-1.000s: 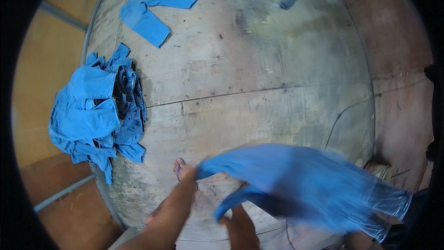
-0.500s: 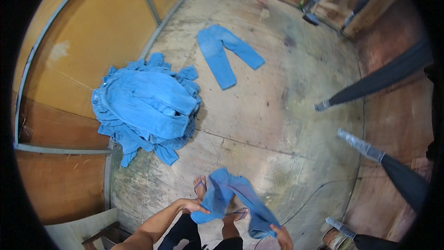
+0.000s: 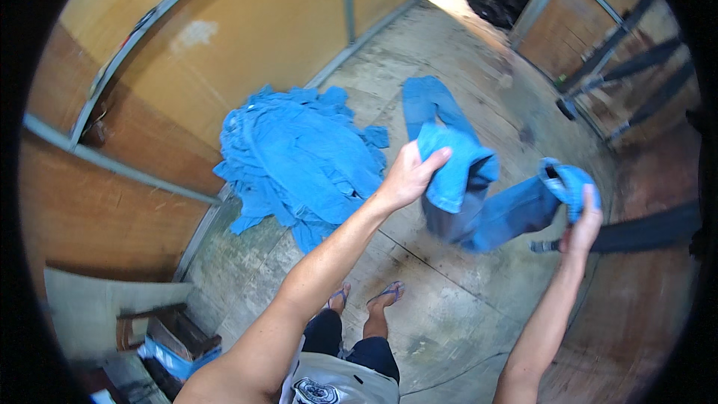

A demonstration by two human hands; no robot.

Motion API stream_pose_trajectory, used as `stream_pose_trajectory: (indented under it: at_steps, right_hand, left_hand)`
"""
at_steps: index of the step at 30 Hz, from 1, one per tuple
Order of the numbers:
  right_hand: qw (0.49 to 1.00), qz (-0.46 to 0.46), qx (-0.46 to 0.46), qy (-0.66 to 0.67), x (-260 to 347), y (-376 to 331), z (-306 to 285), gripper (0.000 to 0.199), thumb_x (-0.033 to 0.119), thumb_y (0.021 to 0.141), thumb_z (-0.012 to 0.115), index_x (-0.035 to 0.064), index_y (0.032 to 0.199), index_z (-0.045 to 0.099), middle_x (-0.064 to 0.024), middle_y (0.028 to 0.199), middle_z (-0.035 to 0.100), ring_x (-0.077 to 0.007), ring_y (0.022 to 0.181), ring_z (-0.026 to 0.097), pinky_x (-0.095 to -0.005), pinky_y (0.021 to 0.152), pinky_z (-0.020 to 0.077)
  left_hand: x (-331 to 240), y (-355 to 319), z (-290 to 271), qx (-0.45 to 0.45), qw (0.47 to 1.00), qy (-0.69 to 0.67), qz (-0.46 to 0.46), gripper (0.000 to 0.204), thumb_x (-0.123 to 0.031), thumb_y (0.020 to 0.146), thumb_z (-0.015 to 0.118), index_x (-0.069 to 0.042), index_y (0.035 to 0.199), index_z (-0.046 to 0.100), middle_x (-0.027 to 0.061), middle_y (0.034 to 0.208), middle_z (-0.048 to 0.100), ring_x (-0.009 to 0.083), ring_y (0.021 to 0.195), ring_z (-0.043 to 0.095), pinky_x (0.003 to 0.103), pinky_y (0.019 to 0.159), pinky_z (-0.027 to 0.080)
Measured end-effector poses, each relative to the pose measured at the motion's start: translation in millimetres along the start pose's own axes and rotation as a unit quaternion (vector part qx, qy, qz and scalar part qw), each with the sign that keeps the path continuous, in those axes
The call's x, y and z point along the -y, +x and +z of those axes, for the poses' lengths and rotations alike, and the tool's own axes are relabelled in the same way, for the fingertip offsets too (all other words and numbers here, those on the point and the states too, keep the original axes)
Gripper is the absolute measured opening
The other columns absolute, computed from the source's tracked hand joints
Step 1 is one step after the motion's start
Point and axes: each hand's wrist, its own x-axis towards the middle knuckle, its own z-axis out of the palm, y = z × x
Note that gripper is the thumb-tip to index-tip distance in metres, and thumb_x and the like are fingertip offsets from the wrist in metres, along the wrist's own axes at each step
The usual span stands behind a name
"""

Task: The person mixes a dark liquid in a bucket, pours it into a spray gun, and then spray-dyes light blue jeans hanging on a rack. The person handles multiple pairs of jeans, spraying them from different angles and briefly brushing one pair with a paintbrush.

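"What are we doing?"
"We are holding up blue pants above the floor, our left hand gripping one end, our right hand the other."
"What are we needing next?"
"Probably two firm grips; the middle is sagging."
"And farther?"
"A heap of blue clothes is lying left, other pants beyond."
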Motion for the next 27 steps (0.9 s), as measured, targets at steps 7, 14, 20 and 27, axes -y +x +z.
stream_pose_trajectory:
  at_steps: [7,14,20,27]
  right_hand:
    - [0.986,0.081,0.03,0.144,-40,36,-3,0.048,0.043,0.104,0.057,-0.0004,0.121,0.067,-0.0063,0.109,0.071,-0.0161,0.101,0.068,-0.0321,0.091,0.052]
    - [0.873,0.349,0.137,-0.31,-371,-216,-80,0.041,0.041,0.103,0.052,0.0038,0.107,0.069,-0.006,0.081,0.065,-0.0226,0.07,0.061,-0.0399,0.067,0.0487]
    - [0.674,0.679,0.211,-0.2,-338,-419,-147,0.034,0.036,0.101,0.057,0.0039,0.099,0.069,-0.0079,0.078,0.065,-0.0225,0.069,0.061,-0.0392,0.062,0.0493]
    - [0.693,0.682,0.174,-0.155,-271,-421,-98,0.028,0.029,0.098,0.064,0.004,0.089,0.07,-0.0101,0.075,0.065,-0.0225,0.069,0.062,-0.0385,0.056,0.05]
  left_hand:
    - [9,-16,-6,-0.133,0.991,0.01,-0.017,0.033,-0.03,0.103,0.063,0.002,0.11,0.066,0.0013,0.098,0.068,0.008,0.088,0.06,0.027,0.078,0.051]
    - [206,-222,-101,-0.292,0.855,0.075,-0.423,0.024,-0.023,0.103,0.059,-0.007,0.119,0.067,-0.0004,0.086,0.062,0.0101,0.071,0.057,0.026,0.059,0.048]
    - [273,-344,-275,-0.458,0.733,0.072,-0.498,0.015,-0.013,0.098,0.058,-0.004,0.1,0.069,0.0132,0.092,0.072,0.0197,0.078,0.07,0.035,0.065,0.056]
    - [296,-214,-516,-0.443,0.667,0.38,-0.463,0.05,-0.034,0.091,0.067,0.002,0.127,0.064,0.0281,0.122,0.068,0.0445,0.116,0.064,0.047,0.1,0.049]
